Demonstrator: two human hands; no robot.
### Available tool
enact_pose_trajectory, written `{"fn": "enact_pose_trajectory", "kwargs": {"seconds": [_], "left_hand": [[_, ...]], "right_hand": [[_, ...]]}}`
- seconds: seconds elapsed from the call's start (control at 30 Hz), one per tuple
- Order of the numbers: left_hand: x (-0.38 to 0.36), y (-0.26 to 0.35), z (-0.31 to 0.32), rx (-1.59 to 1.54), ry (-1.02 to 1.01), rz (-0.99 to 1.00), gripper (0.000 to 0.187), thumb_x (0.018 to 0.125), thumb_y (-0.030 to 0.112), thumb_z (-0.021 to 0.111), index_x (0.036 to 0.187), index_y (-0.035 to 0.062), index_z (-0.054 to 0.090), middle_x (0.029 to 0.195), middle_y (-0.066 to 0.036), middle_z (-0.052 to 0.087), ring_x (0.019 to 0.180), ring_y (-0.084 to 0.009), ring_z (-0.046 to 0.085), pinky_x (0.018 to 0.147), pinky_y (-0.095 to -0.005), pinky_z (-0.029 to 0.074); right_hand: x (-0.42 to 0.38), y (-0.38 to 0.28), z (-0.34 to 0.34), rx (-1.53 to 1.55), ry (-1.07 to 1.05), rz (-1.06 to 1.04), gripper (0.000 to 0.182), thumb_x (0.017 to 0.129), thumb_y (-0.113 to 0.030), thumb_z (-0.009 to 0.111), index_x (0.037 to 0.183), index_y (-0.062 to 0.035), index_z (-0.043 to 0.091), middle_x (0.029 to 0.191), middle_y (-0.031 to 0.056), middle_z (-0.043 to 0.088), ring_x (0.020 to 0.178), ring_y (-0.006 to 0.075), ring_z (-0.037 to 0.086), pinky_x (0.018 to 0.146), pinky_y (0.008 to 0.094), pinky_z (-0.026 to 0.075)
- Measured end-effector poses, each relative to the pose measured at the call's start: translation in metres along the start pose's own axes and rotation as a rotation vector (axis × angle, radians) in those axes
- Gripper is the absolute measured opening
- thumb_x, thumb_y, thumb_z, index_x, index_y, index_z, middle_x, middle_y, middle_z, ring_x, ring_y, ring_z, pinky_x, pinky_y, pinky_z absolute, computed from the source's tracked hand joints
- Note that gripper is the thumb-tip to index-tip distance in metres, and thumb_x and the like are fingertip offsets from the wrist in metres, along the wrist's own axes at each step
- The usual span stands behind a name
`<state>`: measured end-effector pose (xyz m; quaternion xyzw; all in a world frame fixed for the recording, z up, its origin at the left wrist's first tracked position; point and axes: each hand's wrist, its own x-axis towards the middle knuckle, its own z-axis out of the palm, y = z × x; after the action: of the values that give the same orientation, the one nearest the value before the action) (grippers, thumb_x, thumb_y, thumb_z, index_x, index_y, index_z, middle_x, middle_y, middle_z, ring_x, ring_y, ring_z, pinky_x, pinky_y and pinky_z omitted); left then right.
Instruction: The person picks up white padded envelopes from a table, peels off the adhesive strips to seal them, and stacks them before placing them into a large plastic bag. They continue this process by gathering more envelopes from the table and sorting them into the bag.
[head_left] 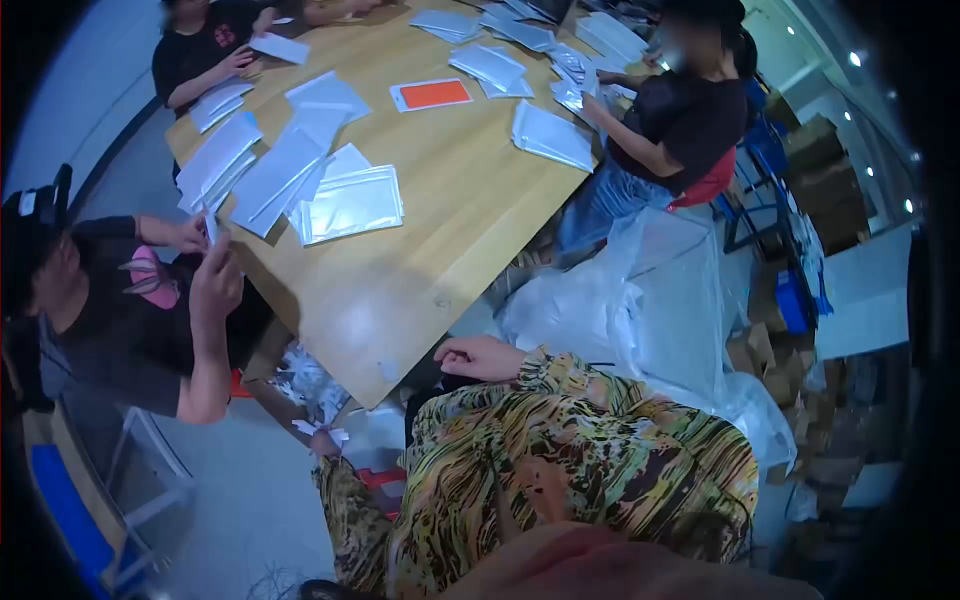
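Note:
My left hand (322, 443) is low beside the near table corner, above an open box. White paper scraps (338, 434) stick out on both sides of its fingers, which look closed on them. More crumpled white scraps (310, 382) fill the box just beyond. My right hand (482, 358) rests over my lap near the table's edge, fingers curled in, with nothing visible in them. Closest to my hands on the wooden table (430, 230) is a stack of shiny silver-white flat packets (352, 205).
More packet stacks (552, 137) and a white sheet with an orange panel (432, 95) lie on the table. Co-workers sit left (110, 310), far left and right (680, 110), handling packets. A large clear plastic bag (660, 300) stands at my right; cardboard boxes (830, 180) are piled behind.

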<state>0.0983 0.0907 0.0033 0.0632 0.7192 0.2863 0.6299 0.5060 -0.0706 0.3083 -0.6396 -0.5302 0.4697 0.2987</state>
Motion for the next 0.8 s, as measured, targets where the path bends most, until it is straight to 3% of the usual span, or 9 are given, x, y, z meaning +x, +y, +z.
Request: {"fn": "enact_pose_trajectory", "kwargs": {"seconds": [0.2, 0.3, 0.6, 0.7, 0.73, 0.8], "left_hand": [[0.033, 0.022, 0.058, 0.167, 0.081, 0.091, 0.02, 0.081, 0.015, 0.059, 0.091, -0.0017, 0.059, 0.078, -0.011, 0.058, 0.071, -0.0227, 0.056, 0.064, -0.0338, 0.045], [0.03, 0.039, 0.081, 0.239, 0.159, 0.199, 0.022, 0.08, 0.015, 0.06, 0.092, -0.0035, 0.06, 0.08, -0.013, 0.059, 0.072, -0.0235, 0.056, 0.066, -0.034, 0.045], [-0.057, 0.075, 0.128, 0.382, 0.496, 0.894, 0.028, 0.079, 0.015, 0.062, 0.093, -0.0088, 0.06, 0.085, -0.018, 0.061, 0.077, -0.0256, 0.057, 0.071, -0.0349, 0.044], [-0.095, 0.072, 0.147, 0.334, 0.463, 1.104, 0.03, 0.079, 0.015, 0.063, 0.093, -0.0106, 0.061, 0.087, -0.02, 0.062, 0.078, -0.0263, 0.057, 0.073, -0.0351, 0.044], [-0.105, 0.074, 0.15, 0.248, 0.31, 1.11, 0.03, 0.079, 0.013, 0.059, 0.096, -0.0117, 0.058, 0.091, -0.02, 0.061, 0.082, -0.0259, 0.056, 0.074, -0.0353, 0.043], [-0.118, 0.056, 0.181, 0.225, 0.285, 1.119, 0.029, 0.08, 0.012, 0.059, 0.098, -0.0111, 0.057, 0.092, -0.02, 0.06, 0.082, -0.0252, 0.055, 0.075, -0.035, 0.043]], "right_hand": [[-0.033, 0.019, -0.011, -0.073, 0.114, 0.232, 0.027, 0.085, -0.027, 0.056, 0.1, -0.0048, 0.058, 0.079, 0.0061, 0.064, 0.07, 0.0182, 0.061, 0.064, 0.03, 0.048], [-0.035, 0.025, -0.007, -0.072, 0.19, 0.222, 0.027, 0.085, -0.028, 0.057, 0.1, -0.0045, 0.058, 0.075, 0.0059, 0.063, 0.068, 0.0177, 0.061, 0.063, 0.0297, 0.048], [-0.032, 0.033, -0.016, -0.063, 0.23, 0.25, 0.028, 0.083, -0.026, 0.055, 0.103, -0.0069, 0.059, 0.085, 0.0087, 0.065, 0.077, 0.0227, 0.063, 0.069, 0.0329, 0.049], [-0.03, 0.039, -0.015, -0.092, 0.221, 0.203, 0.028, 0.084, -0.025, 0.052, 0.105, -0.0076, 0.059, 0.087, 0.0088, 0.065, 0.08, 0.0228, 0.063, 0.072, 0.0329, 0.049], [-0.03, 0.035, -0.016, -0.108, 0.204, 0.248, 0.028, 0.085, -0.024, 0.05, 0.106, -0.0082, 0.058, 0.089, 0.0091, 0.065, 0.082, 0.023, 0.063, 0.075, 0.0326, 0.048], [-0.025, 0.06, -0.026, -0.135, 0.197, 0.215, 0.028, 0.085, -0.024, 0.05, 0.106, -0.0083, 0.058, 0.089, 0.0089, 0.065, 0.082, 0.0229, 0.063, 0.075, 0.0323, 0.048]]}}
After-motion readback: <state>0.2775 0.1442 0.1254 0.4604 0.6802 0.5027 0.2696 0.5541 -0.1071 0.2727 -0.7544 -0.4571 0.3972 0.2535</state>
